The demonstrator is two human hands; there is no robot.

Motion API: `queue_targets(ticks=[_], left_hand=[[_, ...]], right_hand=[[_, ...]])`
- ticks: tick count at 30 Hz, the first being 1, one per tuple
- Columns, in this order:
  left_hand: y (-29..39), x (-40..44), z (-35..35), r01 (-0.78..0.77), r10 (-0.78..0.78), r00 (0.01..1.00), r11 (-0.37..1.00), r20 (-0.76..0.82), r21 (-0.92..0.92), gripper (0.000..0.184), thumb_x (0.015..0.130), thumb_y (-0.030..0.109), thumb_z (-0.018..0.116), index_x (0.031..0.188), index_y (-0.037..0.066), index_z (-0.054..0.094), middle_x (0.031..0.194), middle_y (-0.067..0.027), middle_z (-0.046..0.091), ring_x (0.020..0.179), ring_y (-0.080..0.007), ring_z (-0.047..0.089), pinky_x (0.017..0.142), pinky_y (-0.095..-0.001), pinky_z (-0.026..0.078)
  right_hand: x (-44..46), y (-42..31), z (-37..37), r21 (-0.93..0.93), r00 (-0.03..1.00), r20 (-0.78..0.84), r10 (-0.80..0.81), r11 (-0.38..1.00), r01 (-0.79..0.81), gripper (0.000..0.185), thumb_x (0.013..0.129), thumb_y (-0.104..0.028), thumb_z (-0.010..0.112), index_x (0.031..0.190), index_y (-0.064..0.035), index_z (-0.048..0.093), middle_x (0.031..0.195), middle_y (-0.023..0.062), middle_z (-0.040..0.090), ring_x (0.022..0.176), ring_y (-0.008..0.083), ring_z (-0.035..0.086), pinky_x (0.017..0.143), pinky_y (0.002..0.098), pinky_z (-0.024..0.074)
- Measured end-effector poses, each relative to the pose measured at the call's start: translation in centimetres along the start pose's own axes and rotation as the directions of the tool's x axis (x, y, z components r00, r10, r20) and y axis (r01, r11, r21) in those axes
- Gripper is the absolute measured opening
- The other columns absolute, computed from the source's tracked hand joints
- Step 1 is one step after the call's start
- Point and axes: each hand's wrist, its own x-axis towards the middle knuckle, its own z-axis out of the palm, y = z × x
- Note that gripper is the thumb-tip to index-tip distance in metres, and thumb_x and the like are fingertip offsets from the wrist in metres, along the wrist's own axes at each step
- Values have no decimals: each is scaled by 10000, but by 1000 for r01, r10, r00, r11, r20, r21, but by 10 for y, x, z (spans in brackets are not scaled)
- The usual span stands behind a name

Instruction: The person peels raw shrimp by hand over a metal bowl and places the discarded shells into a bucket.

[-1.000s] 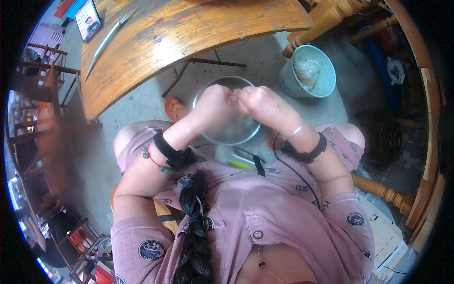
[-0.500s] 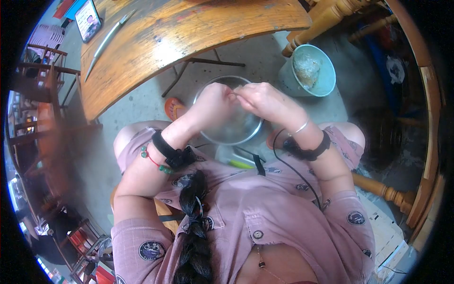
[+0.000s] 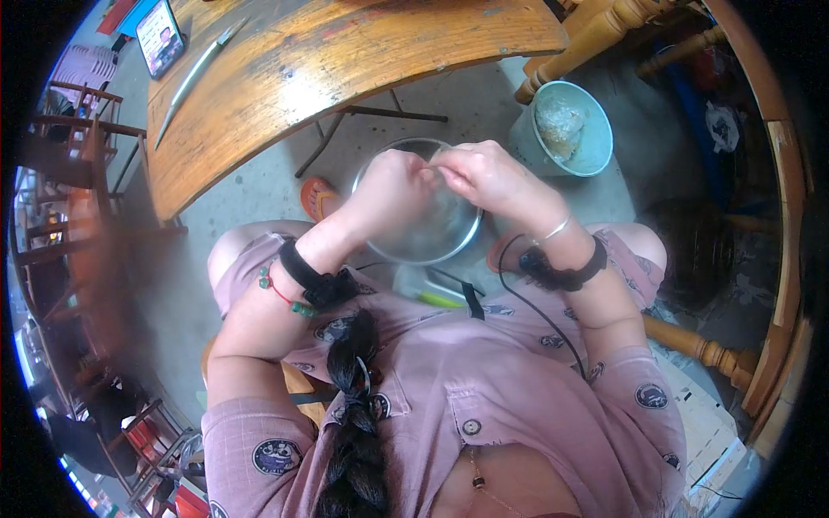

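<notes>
Both hands meet over a round metal basin (image 3: 423,250) on the floor between the feet. My left hand (image 3: 393,192) is closed, its fingertips pinched at the basin's upper middle. My right hand (image 3: 484,175) is also closed, thumb and forefinger pressed together beside the left fingertips. Something small and pale shows at the fingertips, too small and blurred to name. The basin's contents are hazy and partly hidden under the hands.
A wooden table (image 3: 345,52) stands ahead, bearing a phone (image 3: 161,39) and a long thin tool (image 3: 194,78). To the right is a pale green bucket (image 3: 596,138) holding a plastic bag (image 3: 560,125). A black cable (image 3: 553,324) hangs near my lap.
My right hand has turned at the wrist and shifted slightly up and to the right. My left hand has barely moved and stays against it.
</notes>
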Motion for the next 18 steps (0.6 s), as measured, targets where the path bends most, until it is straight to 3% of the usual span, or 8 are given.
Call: queue_targets(ticks=[5, 8, 10, 13, 18], left_hand=[[3, -2, -2, 14, -14, 1000, 1000, -5, -13, 223, 977, 128, 542, 883, -35, 661, 656, -24, 569, 583, -96, 519, 536, -271, 469], [4, -3, -3, 1, -1, 1000, 999, -11, -54, 233, 978, 132, 545, 873, -41, 661, 665, -17, 574, 585, -97, 519, 538, -270, 469], [6, -3, -4, 14, -12, 1000, 993, 13, -121, 226, 983, 130, 539, 884, -33, 660, 667, -1, 572, 578, -86, 507, 531, -257, 457], [7, -2, -4, 64, -59, 998, 974, 29, -217, 210, 988, 134, 531, 903, -8, 661, 680, 14, 575, 576, -68, 501, 528, -240, 447], [8, -4, -8, 128, -111, 991, 933, 69, -336, 199, 990, 148, 532, 908, 23, 662, 694, 23, 581, 581, -59, 513, 541, -225, 449]], right_hand=[[0, -1, -1, 31, 998, -12, 70, 997, -69, 151, 801, -61, 590, 920, -8, 668, 783, 203, 644, 743, 377, 641, 666, 422, 526], [-1, 3, 0, 71, 991, -36, 132, 989, -130, 152, 819, -57, 596, 930, 6, 679, 764, 190, 666, 688, 313, 680, 640, 371, 541], [-3, 7, -1, 438, 927, 101, 362, 820, -368, 164, 845, -75, 605, 954, 18, 686, 752, 163, 688, 663, 214, 696, 627, 319, 545], [-3, 7, -2, 505, 915, 101, 391, 772, -385, 186, 861, -102, 616, 978, 23, 688, 767, 137, 704, 679, 148, 684, 632, 295, 546], [-3, 1, -8, 284, 976, -23, 218, 937, -203, 211, 816, -85, 626, 992, 13, 689, 781, 178, 689, 674, 214, 694, 632, 312, 542]])
